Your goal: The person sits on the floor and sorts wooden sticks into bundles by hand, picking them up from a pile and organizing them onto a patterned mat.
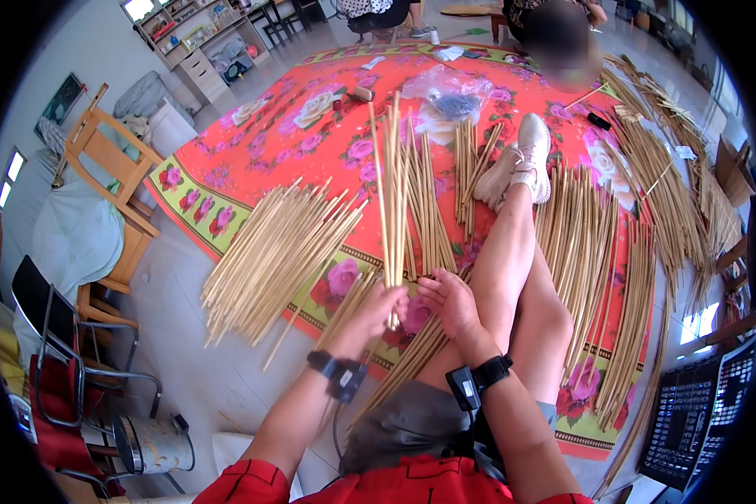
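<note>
My left hand (383, 309) is closed around the lower end of a small bundle of thin sticks (392, 208), which stands up and fans apart a little at the top. Just right of it, my right hand (448, 301) is open, palm turned toward the bundle, with its fingers apart. A wide pile of sticks (283, 252) lies to the left on a red floral mat (327, 151) and the floor. More sticks (429, 214) lie behind my hands, and another group (409, 365) lies under my right forearm and beside my thigh. To the right of my legs is a broad row of sticks (576, 239).
Long sticks (661, 183) cover the far right. A clear plastic bag (450, 94) and a brush (362, 94) lie on the mat's far part. A wooden chair (110, 157) and a metal-framed chair (57, 353) stand left, a black crate (693, 409) right. Two people sit beyond the mat.
</note>
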`<state>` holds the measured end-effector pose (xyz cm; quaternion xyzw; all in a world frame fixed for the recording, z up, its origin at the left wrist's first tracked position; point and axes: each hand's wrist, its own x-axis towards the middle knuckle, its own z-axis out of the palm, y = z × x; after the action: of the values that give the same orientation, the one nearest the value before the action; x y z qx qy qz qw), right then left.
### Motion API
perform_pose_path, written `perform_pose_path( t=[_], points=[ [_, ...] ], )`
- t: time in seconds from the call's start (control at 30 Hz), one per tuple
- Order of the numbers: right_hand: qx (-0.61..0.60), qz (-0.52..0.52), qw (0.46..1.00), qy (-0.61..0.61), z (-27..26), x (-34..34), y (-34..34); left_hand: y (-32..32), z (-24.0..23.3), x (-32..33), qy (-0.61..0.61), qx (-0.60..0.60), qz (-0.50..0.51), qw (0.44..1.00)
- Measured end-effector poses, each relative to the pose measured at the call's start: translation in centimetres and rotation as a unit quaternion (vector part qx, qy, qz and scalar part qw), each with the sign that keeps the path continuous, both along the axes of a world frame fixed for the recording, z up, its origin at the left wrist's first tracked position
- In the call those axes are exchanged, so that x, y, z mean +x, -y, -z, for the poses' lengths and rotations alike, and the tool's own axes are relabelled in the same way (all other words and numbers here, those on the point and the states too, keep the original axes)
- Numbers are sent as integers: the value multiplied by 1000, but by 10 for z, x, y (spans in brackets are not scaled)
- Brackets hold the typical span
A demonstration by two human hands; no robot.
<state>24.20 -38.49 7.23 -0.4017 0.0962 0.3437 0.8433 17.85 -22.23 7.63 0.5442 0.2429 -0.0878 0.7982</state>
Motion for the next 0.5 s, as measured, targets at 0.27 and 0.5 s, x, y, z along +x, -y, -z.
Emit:
perform_pose_path(
  t=[0.27, 0.5],
  points=[
    [-6, -5, 1000, -4, 4, 3, 2, -45, 38, 84, -30, 79, -36, 996],
    [28, -12, 1000, -7, -3, 4, 5, -50, 75, 113, -80, 120, -16, 989]
  ],
)
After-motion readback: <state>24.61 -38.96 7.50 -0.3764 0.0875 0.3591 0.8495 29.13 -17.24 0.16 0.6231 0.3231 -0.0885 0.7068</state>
